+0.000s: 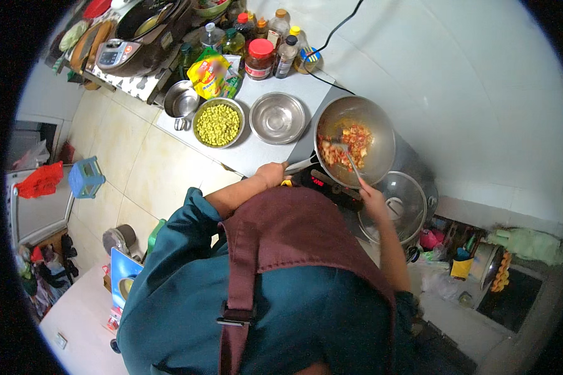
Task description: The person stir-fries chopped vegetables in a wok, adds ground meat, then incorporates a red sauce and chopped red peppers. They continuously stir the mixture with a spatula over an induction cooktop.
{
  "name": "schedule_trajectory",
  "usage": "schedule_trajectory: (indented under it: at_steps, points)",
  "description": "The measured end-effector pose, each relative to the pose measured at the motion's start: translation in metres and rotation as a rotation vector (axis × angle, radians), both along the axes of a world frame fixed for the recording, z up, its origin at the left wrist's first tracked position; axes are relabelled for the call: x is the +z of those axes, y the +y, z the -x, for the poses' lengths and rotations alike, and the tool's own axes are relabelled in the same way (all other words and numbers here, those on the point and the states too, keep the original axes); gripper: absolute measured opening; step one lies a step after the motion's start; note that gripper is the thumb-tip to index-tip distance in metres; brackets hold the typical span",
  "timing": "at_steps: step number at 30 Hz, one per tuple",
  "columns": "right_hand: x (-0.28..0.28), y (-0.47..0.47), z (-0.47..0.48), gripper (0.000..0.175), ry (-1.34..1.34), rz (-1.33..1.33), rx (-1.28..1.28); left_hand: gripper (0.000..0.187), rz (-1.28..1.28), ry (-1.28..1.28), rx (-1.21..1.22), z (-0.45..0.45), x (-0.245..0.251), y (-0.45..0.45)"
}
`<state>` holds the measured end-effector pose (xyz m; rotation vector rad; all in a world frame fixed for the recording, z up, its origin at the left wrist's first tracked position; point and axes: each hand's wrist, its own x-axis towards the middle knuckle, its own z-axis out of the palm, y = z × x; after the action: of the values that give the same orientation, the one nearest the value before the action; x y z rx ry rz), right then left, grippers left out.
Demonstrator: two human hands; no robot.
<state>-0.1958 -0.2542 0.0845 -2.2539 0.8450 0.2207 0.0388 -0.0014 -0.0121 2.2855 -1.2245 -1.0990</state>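
Observation:
My left hand (pixel 273 173) grips the long handle (pixel 301 166) of a deep metal wok (pixel 380 122). In my right hand (pixel 374 201) is the handle of a metal spatula (pixel 353 165), whose blade is among the food in the wok. That food (pixel 356 140) is a reddish mix of small chopped pieces, partly blurred around the blade. Beneath the wok, an induction cooker (pixel 330 185) shows lit red digits. A steel bowl of shelled green beans (pixel 218 124) and a second steel bowl (pixel 277 118) with nothing visible in it stand left of the wok.
Right of the wok, a glass lid (pixel 394 206) covers another pot. A steel cup (pixel 181 99), a yellow seasoning pouch (pixel 211 72), a red-lidded jar (pixel 259 58) and several bottles crowd the counter's back. A black cord (pixel 330 40) hangs along the wall. A blue stool (pixel 85 177) stands on the floor.

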Motion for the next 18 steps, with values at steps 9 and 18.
schedule_trajectory:
  at_steps: [9, 18]
  points:
    - [0.122, 0.035, 0.034, 0.036, 0.376, 0.077, -0.094, 0.048, 0.026, -0.055, -0.009, 0.002, -0.002, 0.004]
    - [0.005, 0.022, 0.024, 0.039, -0.093, -0.011, -0.222, 0.05, 0.008, -0.036, -0.002, 0.006, -0.003, 0.002]
